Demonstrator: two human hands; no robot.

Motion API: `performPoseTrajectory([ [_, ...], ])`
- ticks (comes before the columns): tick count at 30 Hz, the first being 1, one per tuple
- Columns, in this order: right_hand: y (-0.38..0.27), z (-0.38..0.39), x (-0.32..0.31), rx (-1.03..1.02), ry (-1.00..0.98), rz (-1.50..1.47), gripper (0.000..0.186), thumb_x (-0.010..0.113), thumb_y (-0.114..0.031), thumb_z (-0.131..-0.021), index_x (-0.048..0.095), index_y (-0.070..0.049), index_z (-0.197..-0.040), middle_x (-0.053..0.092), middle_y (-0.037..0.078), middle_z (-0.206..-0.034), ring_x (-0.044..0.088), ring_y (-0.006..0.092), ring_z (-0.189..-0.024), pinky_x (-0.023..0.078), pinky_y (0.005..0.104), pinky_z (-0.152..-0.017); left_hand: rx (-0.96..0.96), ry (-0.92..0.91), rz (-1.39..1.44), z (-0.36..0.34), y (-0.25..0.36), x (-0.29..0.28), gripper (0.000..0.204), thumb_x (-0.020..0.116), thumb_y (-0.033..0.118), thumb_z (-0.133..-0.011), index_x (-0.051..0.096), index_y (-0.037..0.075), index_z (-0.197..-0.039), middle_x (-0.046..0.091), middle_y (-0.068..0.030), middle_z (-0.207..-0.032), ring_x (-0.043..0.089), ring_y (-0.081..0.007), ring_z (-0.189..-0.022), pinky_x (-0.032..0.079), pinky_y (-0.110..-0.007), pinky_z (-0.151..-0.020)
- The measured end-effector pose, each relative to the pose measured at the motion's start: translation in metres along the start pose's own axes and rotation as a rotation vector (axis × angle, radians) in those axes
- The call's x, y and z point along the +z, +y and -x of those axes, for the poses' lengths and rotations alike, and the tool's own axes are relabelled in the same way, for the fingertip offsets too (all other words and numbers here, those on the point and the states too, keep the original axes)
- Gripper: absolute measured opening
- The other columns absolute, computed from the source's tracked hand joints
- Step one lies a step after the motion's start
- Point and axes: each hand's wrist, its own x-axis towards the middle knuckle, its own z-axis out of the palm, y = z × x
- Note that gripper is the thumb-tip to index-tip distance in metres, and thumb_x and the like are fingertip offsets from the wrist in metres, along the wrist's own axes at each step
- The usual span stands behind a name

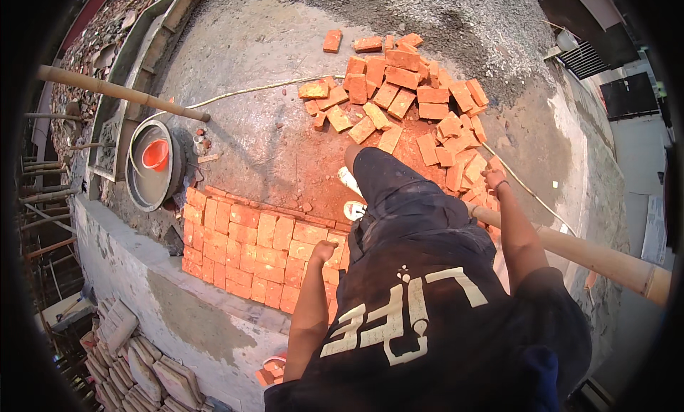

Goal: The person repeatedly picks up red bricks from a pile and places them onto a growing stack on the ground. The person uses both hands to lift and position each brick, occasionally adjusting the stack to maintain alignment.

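Observation:
My left hand (325,251) is curled into a loose fist with nothing visible in it, over the right end of a neat stack of orange bricks (249,251). My right hand (494,174), a dark band at its wrist, is out to the right with its fingers curled and no object showing in them. It is nearest to the right edge of a loose heap of orange bricks (402,77), which spreads over the ground ahead. Both hands look apart from the bricks. Beside the stack, my light-coloured shoes (353,210) show on the reddish ground.
A bamboo pole (584,257) stands close on my right, another pole (121,93) at the left. A round tub (151,184) holds a red bucket (155,155). A pale hose (249,91) crosses the ground. Gravel (470,20) lies beyond, a low wall (171,305) left.

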Motion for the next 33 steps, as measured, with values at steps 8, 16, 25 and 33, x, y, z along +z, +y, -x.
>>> performPoseTrajectory([
  [8, 0.073, 0.043, -0.002, 0.049, -0.127, 0.098, 0.048, 0.069, -0.039, -0.093, 0.060, -0.009, -0.130, 0.068, 0.012, -0.118, 0.068, 0.0256, -0.097, 0.057, 0.0481, -0.075, -0.001, -0.050, -0.041, -0.024, 0.065, -0.037, 0.041, 0.065, 0.042, -0.094, 0.064, 0.015, -0.126, 0.069, -0.0060, -0.116, 0.065, -0.0227, -0.107, 0.047, -0.046, -0.086],
  [16, 0.023, 0.045, -0.039, -0.221, -0.029, -0.109, 0.044, 0.069, -0.040, -0.091, 0.065, -0.005, -0.119, 0.070, 0.012, -0.108, 0.068, 0.0229, -0.096, 0.055, 0.0387, -0.075, 0.033, -0.067, -0.060, -0.042, 0.169, -0.059, 0.042, 0.069, 0.041, -0.095, 0.069, 0.008, -0.122, 0.070, -0.0093, -0.105, 0.061, -0.0183, -0.088, 0.049, -0.033, -0.080],
  [25, 0.100, 0.024, 0.003, -0.088, -0.017, -0.075, 0.039, 0.073, -0.037, -0.090, 0.067, -0.005, -0.113, 0.072, 0.011, -0.104, 0.069, 0.0220, -0.098, 0.053, 0.0357, -0.085, 0.169, -0.258, -0.553, -0.077, 0.249, 0.023, 0.055, 0.066, 0.043, -0.096, 0.065, 0.001, -0.131, 0.069, -0.0171, -0.124, 0.067, -0.0261, -0.111, 0.054, -0.041, -0.087],
  [33, 0.100, -0.078, 0.013, 0.089, -0.229, -0.529, 0.039, 0.075, -0.038, -0.089, 0.067, -0.006, -0.110, 0.072, 0.006, -0.096, 0.067, 0.0162, -0.085, 0.054, 0.0325, -0.077, 0.212, -0.356, -0.759, -0.088, 0.359, 0.092, 0.054, 0.071, 0.041, -0.093, 0.065, -0.004, -0.123, 0.073, -0.0193, -0.113, 0.070, -0.0307, -0.106, 0.053, -0.039, -0.092],
])
